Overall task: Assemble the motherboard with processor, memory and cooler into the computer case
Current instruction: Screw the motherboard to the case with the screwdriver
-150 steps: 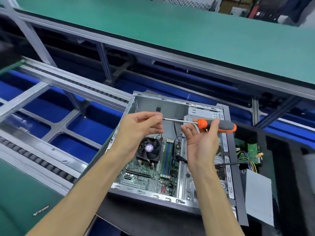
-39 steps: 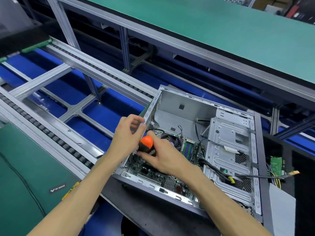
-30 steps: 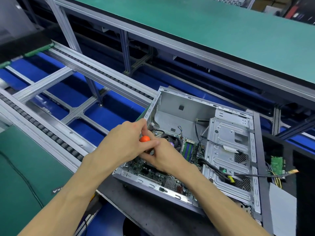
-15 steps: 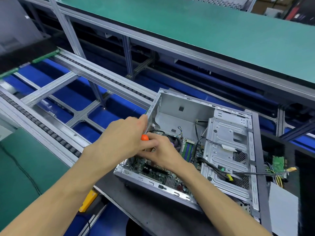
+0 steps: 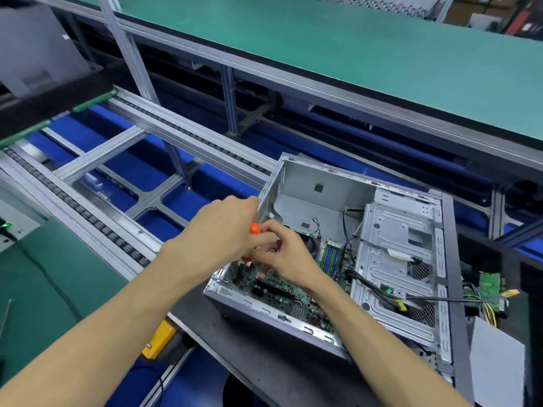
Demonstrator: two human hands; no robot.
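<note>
— Start with the big piece. Where does the computer case (image 5: 329, 201) lie?

— On its side on the dark surface (image 5: 264, 362), open face up, its long axis running from the near left to the far right. The motherboard (image 5: 282, 286) lies flat on the case floor at the left end, with the memory (image 5: 330, 257) sticks showing green and blue just right of the hands. The cooler is mostly hidden under the right hand (image 5: 289, 257).

— And the tool?

— The screwdriver (image 5: 254, 228) stands close to upright over the board's far-left corner, just inside the left wall of the case. Only its orange cap and a sliver of orange lower down show; the shaft and tip are hidden.

— Who has the grip on it?

— Both hands meet there. The left hand (image 5: 219, 230) comes in from outside the left wall and its fingers curl round the handle's top. The right hand reaches across the board from the near right, fingers bent in toward the lower handle; whether it pinches the handle, the shaft or a screw I cannot tell.

— So the coming move turns on what?

— I'd judge on keeping that upright axis straight down onto the mounting hole below the grip. The left hand is nearer and on top, so it likely drives; the right steadies low.
</note>
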